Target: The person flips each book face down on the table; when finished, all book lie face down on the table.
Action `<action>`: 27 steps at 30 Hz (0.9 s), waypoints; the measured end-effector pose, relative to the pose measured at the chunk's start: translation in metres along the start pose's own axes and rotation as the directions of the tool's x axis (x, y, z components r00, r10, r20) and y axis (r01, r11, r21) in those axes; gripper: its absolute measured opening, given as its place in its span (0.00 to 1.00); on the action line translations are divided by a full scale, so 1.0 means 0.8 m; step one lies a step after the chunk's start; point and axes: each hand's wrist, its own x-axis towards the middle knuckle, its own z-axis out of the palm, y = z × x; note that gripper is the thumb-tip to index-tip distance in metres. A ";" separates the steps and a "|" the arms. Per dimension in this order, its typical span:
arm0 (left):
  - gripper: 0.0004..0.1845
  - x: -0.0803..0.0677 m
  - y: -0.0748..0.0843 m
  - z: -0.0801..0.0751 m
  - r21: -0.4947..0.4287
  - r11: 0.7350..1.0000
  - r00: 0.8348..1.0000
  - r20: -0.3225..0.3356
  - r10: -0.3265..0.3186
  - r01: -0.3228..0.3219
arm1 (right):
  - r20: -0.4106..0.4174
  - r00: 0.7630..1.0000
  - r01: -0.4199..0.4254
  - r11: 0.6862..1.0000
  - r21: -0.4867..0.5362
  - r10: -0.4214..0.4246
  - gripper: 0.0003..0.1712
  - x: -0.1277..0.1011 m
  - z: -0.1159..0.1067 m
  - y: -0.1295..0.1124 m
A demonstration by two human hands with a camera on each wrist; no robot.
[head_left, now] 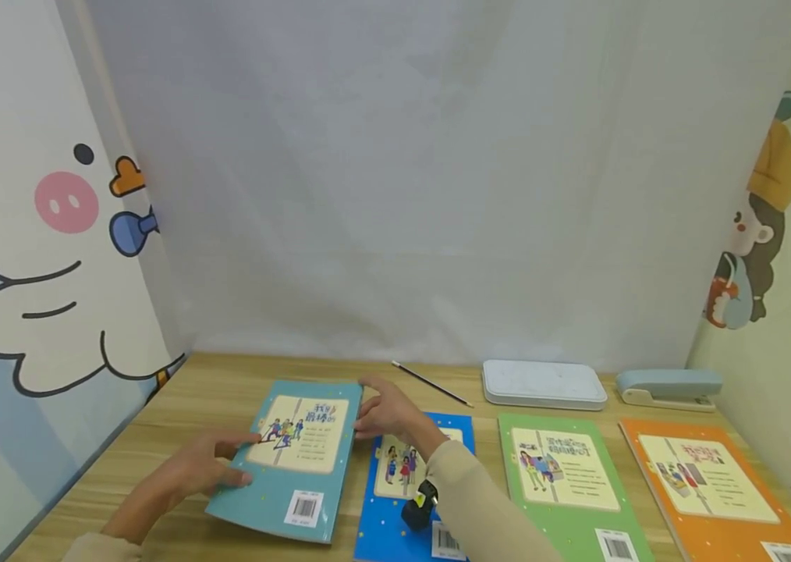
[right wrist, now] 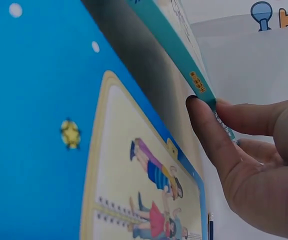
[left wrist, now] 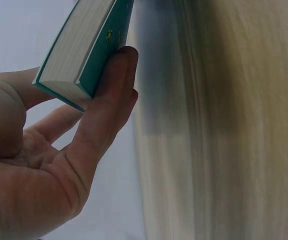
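A teal picture book [head_left: 265, 485] lies back cover up at the left of the table, tilted a little, with its barcode toward the near edge. My left hand [head_left: 193, 467] grips its left side, thumb over the cover; the left wrist view shows fingers under the book's page block [left wrist: 84, 45]. With the thumb and fingers of my right hand [head_left: 390, 407] I pinch the spine near the far right corner. In the right wrist view the teal spine [right wrist: 184, 55] stands above the blue book [right wrist: 39, 95]. My right forearm crosses over that blue book, partly hiding it.
To the right lie a green book [head_left: 518, 445] and an orange book [head_left: 662, 476]. Behind them are a pencil [head_left: 430, 382], a pale case [head_left: 543, 382] and a light blue stapler [head_left: 669, 382]. A white curtain [head_left: 438, 195] hangs at the table's back edge.
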 end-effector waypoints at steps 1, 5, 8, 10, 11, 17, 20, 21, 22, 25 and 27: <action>0.37 0.001 -0.002 0.000 0.009 1.000 1.000 0.003 -0.003 0.003 | -0.004 1.000 -0.006 1.000 -0.002 0.006 0.48 0.000 0.002 0.001; 0.37 0.003 -0.006 0.000 0.051 0.999 1.000 -0.009 -0.008 0.008 | -0.017 0.999 -0.031 1.000 0.000 0.031 0.48 0.003 0.009 0.004; 0.37 0.003 -0.009 0.002 0.080 0.997 1.000 -0.020 -0.014 0.015 | -0.021 0.999 -0.044 0.999 0.000 0.044 0.48 0.005 0.014 0.007; 0.36 0.003 -0.010 0.002 0.096 0.995 0.999 -0.030 -0.028 0.031 | -0.023 0.998 -0.052 0.999 0.001 0.052 0.48 0.006 0.017 0.008; 0.36 0.004 -0.011 0.003 0.102 0.994 0.999 -0.035 -0.038 0.041 | -0.024 0.998 -0.055 0.999 -0.001 0.055 0.48 0.007 0.018 0.009; 0.35 0.005 -0.011 0.004 0.132 0.986 0.994 -0.053 -0.092 0.099 | -0.037 0.997 -0.075 0.997 -0.001 0.075 0.48 0.009 0.023 0.013; 0.35 0.006 -0.011 0.004 0.141 0.984 0.993 -0.059 -0.106 0.113 | -0.040 0.996 -0.079 0.997 0.003 0.079 0.47 0.009 0.024 0.014; 0.35 0.006 -0.012 0.004 0.144 0.983 0.993 -0.059 -0.102 0.110 | -0.041 0.996 -0.076 0.997 0.001 0.076 0.47 0.010 0.024 0.014; 0.35 0.007 -0.012 0.005 0.140 0.983 0.992 -0.066 -0.109 0.117 | -0.043 0.996 -0.077 0.997 0.001 0.077 0.47 0.010 0.025 0.014; 0.35 0.007 -0.013 0.004 0.151 0.983 0.994 -0.057 -0.096 0.104 | -0.045 0.996 -0.074 0.997 -0.004 0.074 0.47 0.011 0.026 0.014; 0.35 0.008 -0.014 0.004 0.155 0.982 0.993 -0.062 -0.103 0.112 | -0.045 0.996 -0.073 0.997 -0.009 0.073 0.47 0.011 0.026 0.015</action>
